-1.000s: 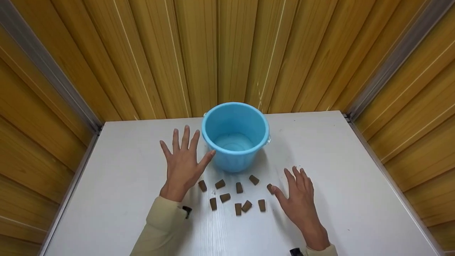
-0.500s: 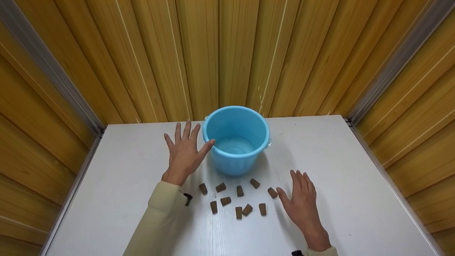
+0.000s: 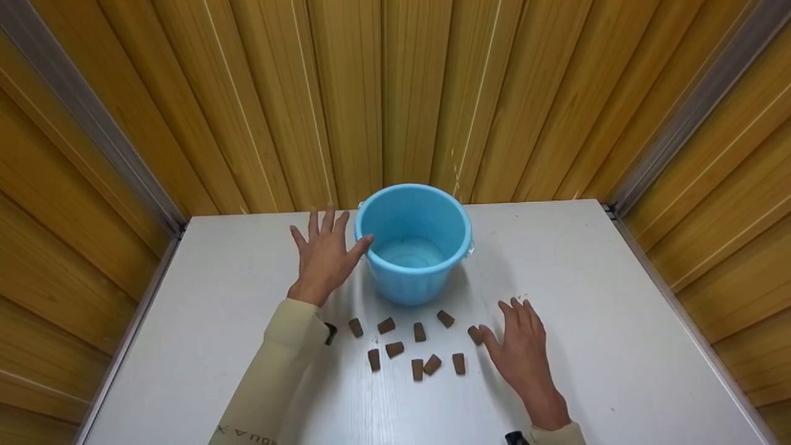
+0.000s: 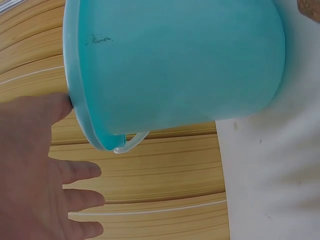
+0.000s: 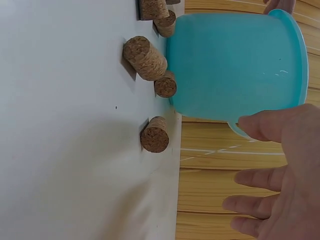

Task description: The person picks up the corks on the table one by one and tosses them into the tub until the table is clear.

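A light blue bucket (image 3: 411, 278) stands upright near the back of the white table, nothing visible inside it. My left hand (image 3: 324, 262) is spread beside its left rim, fingers apart; in the left wrist view the thumb (image 4: 61, 106) meets the rim or is very near it. Several brown tapered corks (image 3: 419, 332) lie scattered in front of the bucket. The right hand (image 3: 522, 349) hovers at the right of them with fingers extended and holds nothing. Its thumb is close to the rightmost cork (image 3: 475, 335), which the right wrist view shows apart from the hand.
Wood-patterned panels (image 3: 408, 93) rise behind the table (image 3: 216, 296) and on both sides, with grey metal strips in the corners. A white handle (image 4: 132, 142) hangs at the bucket's rim. Two corks (image 3: 418, 369) near the front lie against each other.
My left hand has shifted slightly forward and toward the bucket's rim. The right hand has moved only a little. Bucket and corks keep their places, apart from a small shift of the view.
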Demonstrator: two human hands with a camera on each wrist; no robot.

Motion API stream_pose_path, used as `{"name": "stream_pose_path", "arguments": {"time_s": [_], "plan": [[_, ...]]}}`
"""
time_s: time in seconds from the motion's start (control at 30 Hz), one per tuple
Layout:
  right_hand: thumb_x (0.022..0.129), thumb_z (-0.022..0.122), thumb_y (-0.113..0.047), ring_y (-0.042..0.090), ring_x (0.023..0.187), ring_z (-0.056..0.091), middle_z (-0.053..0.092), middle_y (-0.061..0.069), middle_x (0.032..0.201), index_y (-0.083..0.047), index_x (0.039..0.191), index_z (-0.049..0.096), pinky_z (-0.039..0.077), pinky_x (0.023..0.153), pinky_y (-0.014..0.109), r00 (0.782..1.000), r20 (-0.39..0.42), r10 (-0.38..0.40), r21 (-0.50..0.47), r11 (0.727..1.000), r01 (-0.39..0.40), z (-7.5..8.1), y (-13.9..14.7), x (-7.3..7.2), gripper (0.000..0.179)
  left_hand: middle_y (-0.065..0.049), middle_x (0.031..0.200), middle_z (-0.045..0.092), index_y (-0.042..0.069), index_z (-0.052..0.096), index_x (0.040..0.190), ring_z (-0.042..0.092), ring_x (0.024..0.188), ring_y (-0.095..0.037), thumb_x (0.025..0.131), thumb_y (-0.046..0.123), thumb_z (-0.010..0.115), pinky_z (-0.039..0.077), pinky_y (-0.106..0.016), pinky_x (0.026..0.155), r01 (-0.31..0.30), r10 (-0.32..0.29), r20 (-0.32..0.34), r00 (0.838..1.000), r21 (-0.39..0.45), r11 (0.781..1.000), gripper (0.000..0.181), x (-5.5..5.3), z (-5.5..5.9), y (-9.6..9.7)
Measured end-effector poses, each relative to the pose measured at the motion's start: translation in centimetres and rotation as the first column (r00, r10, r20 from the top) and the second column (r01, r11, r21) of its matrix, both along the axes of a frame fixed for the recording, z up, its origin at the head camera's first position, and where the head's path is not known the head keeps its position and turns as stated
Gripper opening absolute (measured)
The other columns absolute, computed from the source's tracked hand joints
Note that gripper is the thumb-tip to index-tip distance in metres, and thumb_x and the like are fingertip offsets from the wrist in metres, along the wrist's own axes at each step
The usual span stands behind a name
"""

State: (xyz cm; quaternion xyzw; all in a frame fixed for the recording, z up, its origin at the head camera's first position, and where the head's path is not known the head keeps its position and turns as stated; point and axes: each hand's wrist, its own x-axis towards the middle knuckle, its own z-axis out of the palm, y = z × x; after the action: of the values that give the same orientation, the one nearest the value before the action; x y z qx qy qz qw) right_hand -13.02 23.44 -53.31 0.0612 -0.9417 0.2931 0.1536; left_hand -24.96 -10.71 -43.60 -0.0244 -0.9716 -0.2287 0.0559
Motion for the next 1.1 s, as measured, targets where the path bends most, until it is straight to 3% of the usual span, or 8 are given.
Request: {"name": "stream_pose_path", "arguments": {"time_s": [0.57,0.77,1.1], "plan": [[0.098,0.077,-0.024,0.059,0.145,0.033,0.050,0.040,0.144,0.016,0.137,0.057,0.023,0.119,0.068,0.986,0.161,-0.031,0.063,0.998,0.021,-1.3,-0.3,-0.7,0.059,-0.021,0.171,0.028,0.008,0.051,0.158,0.006,0.161,-0.046,0.103,0.059,0.053,-0.001,-0.077,0.119,-0.001,0.001,-0.004,1.000,-0.032,0.999,0.074,-1.0,0.1,1.2],[0.098,0.077,-0.026,0.059,0.142,0.038,0.055,0.041,0.139,0.018,0.128,0.063,0.025,0.119,0.067,0.990,0.137,-0.029,0.072,0.997,0.020,-1.8,-0.4,-1.0,0.055,-0.023,0.168,0.033,0.004,0.058,0.152,0.014,0.159,-0.047,0.104,0.057,0.051,0.004,-0.078,0.119,-0.003,0.001,-0.047,0.999,-0.058,0.998,0.071,-1.3,-0.1,1.5],[0.097,0.079,-0.021,0.057,0.131,0.051,0.065,0.037,0.124,0.017,0.113,0.069,0.036,0.113,0.067,0.997,0.079,-0.020,0.095,0.995,0.013,-2.8,-0.3,-1.4,0.043,-0.024,0.164,0.041,0.002,0.064,0.144,0.020,0.158,-0.046,0.105,0.045,0.050,0.008,-0.076,0.119,-0.058,0.056,-0.063,0.996,-0.032,0.998,0.059,-1.4,-0.5,2.2]]}}
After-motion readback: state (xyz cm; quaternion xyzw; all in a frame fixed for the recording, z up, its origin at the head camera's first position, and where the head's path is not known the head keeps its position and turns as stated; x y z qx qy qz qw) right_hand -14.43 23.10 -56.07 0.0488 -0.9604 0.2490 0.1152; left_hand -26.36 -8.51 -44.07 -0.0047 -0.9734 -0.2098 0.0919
